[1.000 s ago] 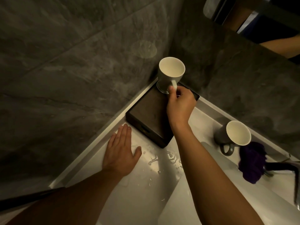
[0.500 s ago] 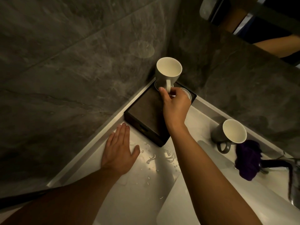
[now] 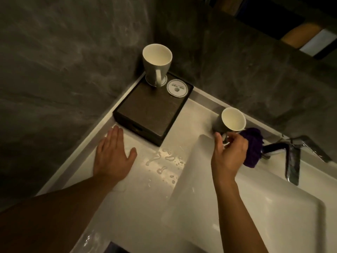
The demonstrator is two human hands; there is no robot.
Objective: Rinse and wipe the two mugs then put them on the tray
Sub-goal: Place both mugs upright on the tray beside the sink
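Switching to mug two: my right grip (image 3: 228, 152) has let go of the first mug (image 3: 157, 64), which now stands upright on a coaster (image 3: 165, 81) at the far corner of the tray (image 3: 149, 114). Right grip has crossed to the second mug (image 3: 230, 120), on the desk (image 3: 142, 198) between tray and purple cloth (image 3: 253, 143); fingers curl at its handle, but they hide it, so can't tell if I have hold yet. Left grip (image 3: 113, 157) unchanged: flat on the wet desk, fingers straight, holding nothing. My read: first mug done, second needs rinse, wipe, then the free coaster (image 3: 177, 88)
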